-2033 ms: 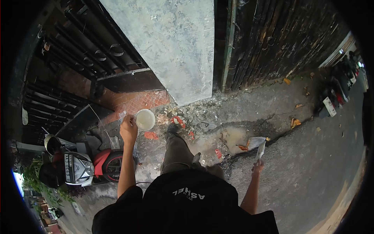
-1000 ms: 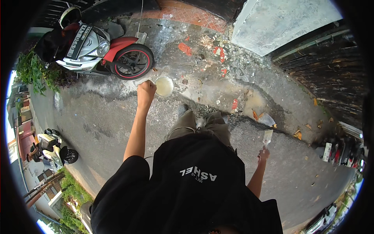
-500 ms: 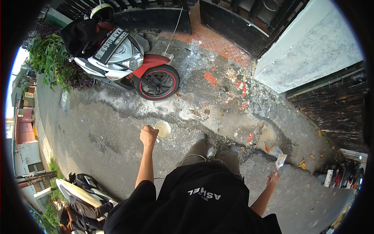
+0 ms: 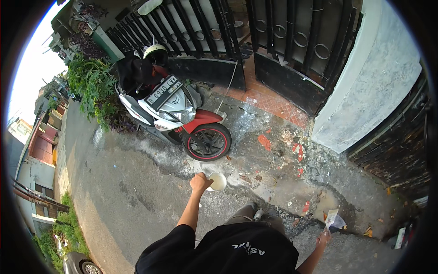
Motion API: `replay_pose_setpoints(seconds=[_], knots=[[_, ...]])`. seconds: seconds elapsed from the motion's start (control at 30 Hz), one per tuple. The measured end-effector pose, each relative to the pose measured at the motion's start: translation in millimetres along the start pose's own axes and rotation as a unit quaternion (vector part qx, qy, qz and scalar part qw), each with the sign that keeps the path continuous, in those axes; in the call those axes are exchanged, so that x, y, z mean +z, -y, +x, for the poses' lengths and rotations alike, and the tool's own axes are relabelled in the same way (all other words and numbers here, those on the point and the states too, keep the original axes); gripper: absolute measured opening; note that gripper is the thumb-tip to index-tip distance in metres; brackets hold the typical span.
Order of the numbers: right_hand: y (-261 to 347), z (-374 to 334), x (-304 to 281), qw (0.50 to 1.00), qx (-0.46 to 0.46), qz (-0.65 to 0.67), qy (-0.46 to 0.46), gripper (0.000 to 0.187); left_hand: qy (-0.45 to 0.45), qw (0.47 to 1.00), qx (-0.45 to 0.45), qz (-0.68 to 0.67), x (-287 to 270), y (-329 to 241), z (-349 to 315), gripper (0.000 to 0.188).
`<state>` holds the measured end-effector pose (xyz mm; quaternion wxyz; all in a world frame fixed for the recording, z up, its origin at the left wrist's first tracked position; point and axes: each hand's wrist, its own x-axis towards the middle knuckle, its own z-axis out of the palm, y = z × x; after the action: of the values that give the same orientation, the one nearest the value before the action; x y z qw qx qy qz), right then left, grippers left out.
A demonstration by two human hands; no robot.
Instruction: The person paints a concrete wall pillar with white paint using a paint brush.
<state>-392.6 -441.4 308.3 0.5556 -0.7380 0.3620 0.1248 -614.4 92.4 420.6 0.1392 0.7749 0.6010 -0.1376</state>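
Head: white bucket (image 4: 225,179), pale contents (image 4: 217,183)

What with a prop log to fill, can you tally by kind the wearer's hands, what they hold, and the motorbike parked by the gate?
Hands: 2 (left hand, right hand)
Round tub: 1
Flat pale tool: 1
Motorbike: 1
Total: 5

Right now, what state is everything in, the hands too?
Left hand: closed, holding the bucket at its edge
White bucket: open-topped, pale contents inside
Right hand: closed around the tool's handle
Flat pale tool: held, blade pointing away from the person
Motorbike: parked, upright
Black gate: open, gap between leaves
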Motion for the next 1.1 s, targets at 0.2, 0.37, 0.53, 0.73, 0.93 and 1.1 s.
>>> replay_pose_setpoints(seconds=[0.2,0.37,0.53,0.73,0.93,1.1], knots=[[-33,20,-20,0.989,0.119,-0.093,-0.012,0.017,0.030,0.998,0.017,-0.062,21,-45,-16,0.044],[-94,51,-70,0.894,-0.366,-0.252,0.055,0.041,0.033,0.972,0.111,-0.202,28,-84,-42,0.030],[-69,30,-66,0.698,-0.634,-0.332,-0.033,0.035,0.068,0.938,0.163,-0.298,38,-115,-71,0.029],[-118,113,-63,0.652,-0.706,-0.273,-0.046,0.030,0.066,0.924,0.281,-0.250,65,-175,-111,0.028],[-83,60,-60,0.679,-0.656,-0.323,0.069,0.032,0.137,0.888,0.323,-0.297,72,-171,-134,0.024],[-66,25,-41,0.820,-0.490,-0.080,0.286,0.032,0.203,0.850,0.356,-0.332,62,-181,-140,0.022]])
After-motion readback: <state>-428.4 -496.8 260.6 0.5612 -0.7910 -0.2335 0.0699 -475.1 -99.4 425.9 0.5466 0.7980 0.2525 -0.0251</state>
